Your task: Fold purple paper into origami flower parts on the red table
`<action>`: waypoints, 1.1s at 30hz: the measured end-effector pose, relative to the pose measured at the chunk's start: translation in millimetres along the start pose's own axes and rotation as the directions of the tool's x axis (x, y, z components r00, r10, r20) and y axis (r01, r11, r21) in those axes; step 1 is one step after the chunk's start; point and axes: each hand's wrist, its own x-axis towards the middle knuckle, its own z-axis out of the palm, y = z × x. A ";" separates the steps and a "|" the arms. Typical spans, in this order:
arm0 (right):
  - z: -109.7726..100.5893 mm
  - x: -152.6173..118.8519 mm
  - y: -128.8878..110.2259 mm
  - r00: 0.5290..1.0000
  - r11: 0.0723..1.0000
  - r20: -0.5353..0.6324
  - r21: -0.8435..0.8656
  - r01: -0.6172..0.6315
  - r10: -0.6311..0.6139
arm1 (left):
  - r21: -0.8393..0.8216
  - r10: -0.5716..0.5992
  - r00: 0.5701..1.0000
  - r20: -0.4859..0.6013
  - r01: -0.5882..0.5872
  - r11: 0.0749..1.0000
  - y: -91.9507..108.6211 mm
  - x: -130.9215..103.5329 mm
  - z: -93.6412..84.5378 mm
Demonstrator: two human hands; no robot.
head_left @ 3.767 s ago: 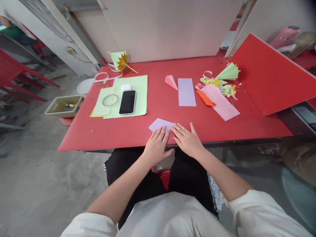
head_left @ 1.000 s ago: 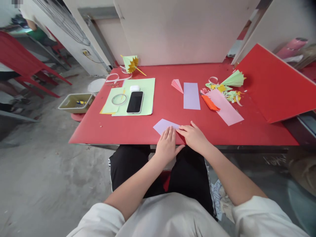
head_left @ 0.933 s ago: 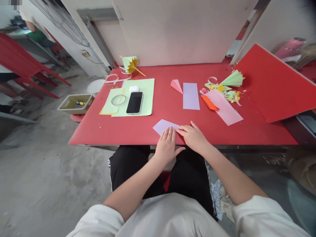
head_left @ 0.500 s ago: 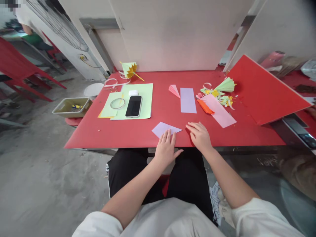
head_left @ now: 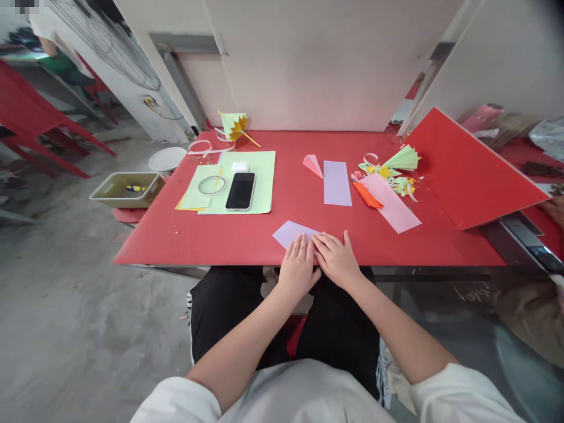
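Note:
A folded piece of lilac paper [head_left: 288, 232] lies near the front edge of the red table [head_left: 229, 241]. My left hand [head_left: 299, 264] rests on it, fingers stretched out and pressing it flat. Beside it, my right hand [head_left: 335, 257] touches the paper's right end with outstretched fingers, its thumb apart. Both hands cover part of the paper. Farther back lie a lilac paper strip [head_left: 337, 183], a small pleated pink paper fan [head_left: 312, 165], an orange utility knife [head_left: 367, 195] and a pink paper strip [head_left: 394, 202].
Green paper sheets [head_left: 264, 182] at left bear a phone [head_left: 241, 191], a roll of tape [head_left: 211, 185] and a white case [head_left: 240, 167]. A paper umbrella [head_left: 233, 126] stands behind. Paper scraps [head_left: 403, 185] and a slanted red board [head_left: 476, 170] are at right.
My right hand has moved left, from bare table onto the right end of the folded lilac paper, next to my left hand. My left hand stays on the paper.

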 end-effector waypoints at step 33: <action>-4.1 -1.6 1.7 0.995 0.996 0.055 -0.020 0.083 -0.082 | -0.015 -0.201 0.963 -0.182 0.202 0.979 -22.2 -31.3 -36.6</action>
